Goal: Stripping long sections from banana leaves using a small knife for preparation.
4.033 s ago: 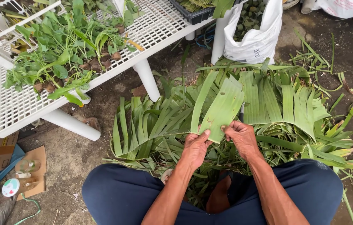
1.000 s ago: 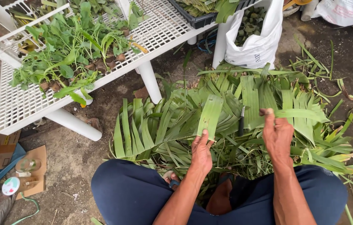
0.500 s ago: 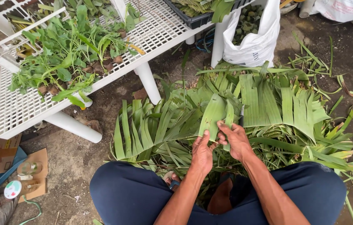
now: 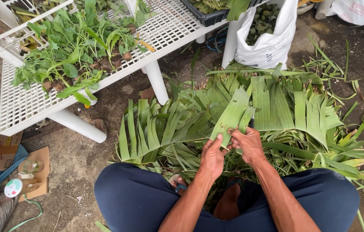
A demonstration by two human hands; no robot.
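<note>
I sit cross-legged in dark blue trousers before a pile of cut green banana-leaf strips (image 4: 182,124) spread on the ground. Both hands hold one upright leaf piece (image 4: 232,115). My left hand (image 4: 212,155) pinches its lower left edge. My right hand (image 4: 245,143) grips its lower right edge, where a narrow strip is splitting off. More wide strips (image 4: 293,107) lie beyond, to the right.
A white slatted rack (image 4: 31,103) with leafy green plants (image 4: 72,56) stands at the upper left on round white legs. A white bag (image 4: 270,41) of green pieces sits behind the pile. Cardboard and a small jar (image 4: 29,166) lie at the left.
One second ago my right hand was out on the pile to the right. It has come back to the leaf piece, and both hands now grip its lower edge.
</note>
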